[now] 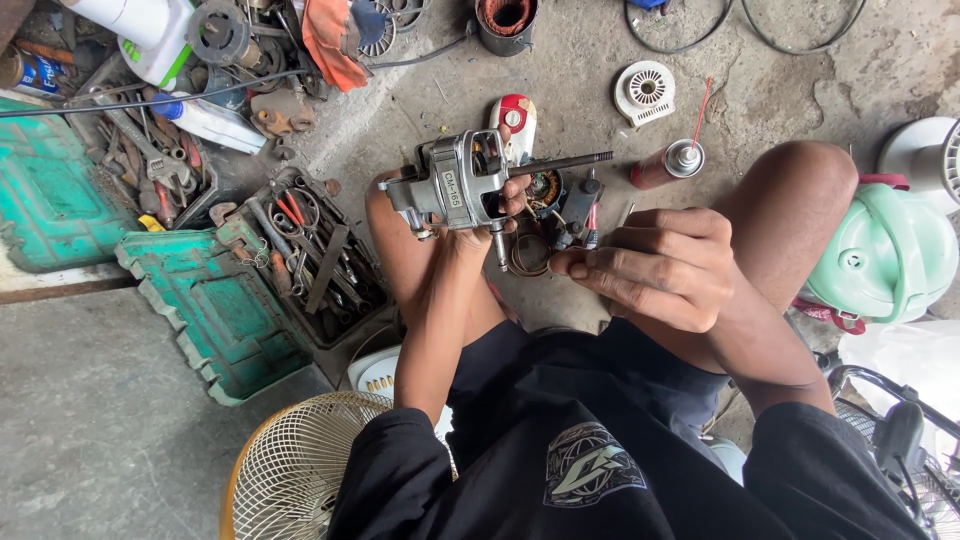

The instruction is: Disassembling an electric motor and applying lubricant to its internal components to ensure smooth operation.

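One motor [455, 185] sits up in the left hand [480, 215], fingers wrapped around its grey body, shaft pointing right over the floor between the knees. Right hand [665, 265] is curled just right of it, fingertips pinched together; whether they hold anything I cannot tell. Below the shaft lie a copper coil [528, 255] and small parts. A spray can [665, 165] lies near the right knee. Bare concrete [90, 420] opens at lower left. A green toolbox [215, 310] stands open at left, its tray [315, 255] crowded with wrenches and pliers. A fan grille [295, 465] leans nearby.
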